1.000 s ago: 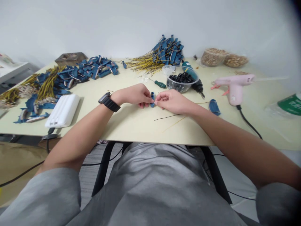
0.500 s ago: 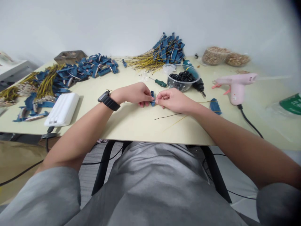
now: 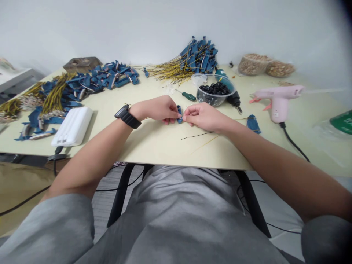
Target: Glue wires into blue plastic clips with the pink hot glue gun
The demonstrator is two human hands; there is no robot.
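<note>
Between my two hands, just above the table, is a small blue piece (image 3: pixel 179 114) with wires coming from it. My left hand (image 3: pixel 166 110), a black watch (image 3: pixel 127 116) on its wrist, pinches the piece from the left. From the right, my right hand (image 3: pixel 200 116) has thumb and forefinger pressed together at the piece's edge; whatever small thing lies in that pinch is hidden by the fingers. A black wire (image 3: pixel 196 135) and a yellow wire (image 3: pixel 205 143) run out below the right hand. Another blue piece (image 3: pixel 253 124) with a yellow wire lies right of my right forearm.
A clear bowl of black parts (image 3: pixel 216 90), a green screwdriver (image 3: pixel 189 96) and a power tool (image 3: pixel 234 101) sit beyond my hands. A pink glue gun (image 3: pixel 279 102) lies right. Wired blue pieces (image 3: pixel 199 55) are heaped behind; a white power bank (image 3: pixel 72 126) stands left.
Both hands stay at the blue piece in nearly the same pose. The view has shifted slightly; nothing on the table has visibly moved.
</note>
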